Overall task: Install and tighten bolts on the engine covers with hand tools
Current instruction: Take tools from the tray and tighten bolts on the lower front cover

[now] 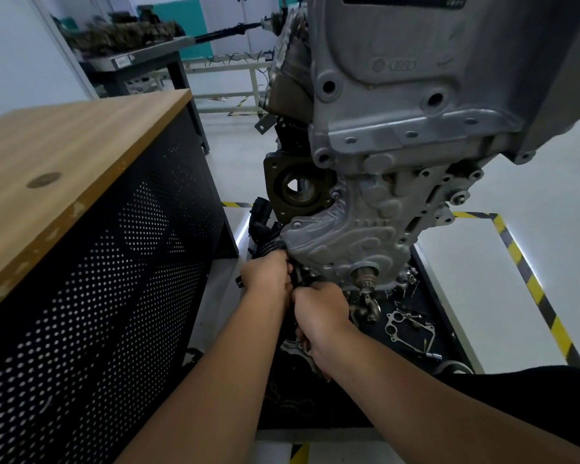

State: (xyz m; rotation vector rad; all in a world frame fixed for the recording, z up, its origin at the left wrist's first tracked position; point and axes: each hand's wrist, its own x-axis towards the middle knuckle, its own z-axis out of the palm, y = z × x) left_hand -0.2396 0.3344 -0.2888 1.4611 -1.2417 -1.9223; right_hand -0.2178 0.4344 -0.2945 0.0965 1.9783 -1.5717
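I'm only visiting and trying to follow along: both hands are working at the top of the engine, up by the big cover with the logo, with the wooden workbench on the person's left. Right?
Not quite. In the head view the left hand and right hand are together at the bottom of the engine, at the lower cover's edge, far below the cover with the logo. The wooden workbench is indeed on the person's left.

just one head cam, wide-angle, looking forward and down, super close to engine (399,155), workbench (81,145) at left edge.
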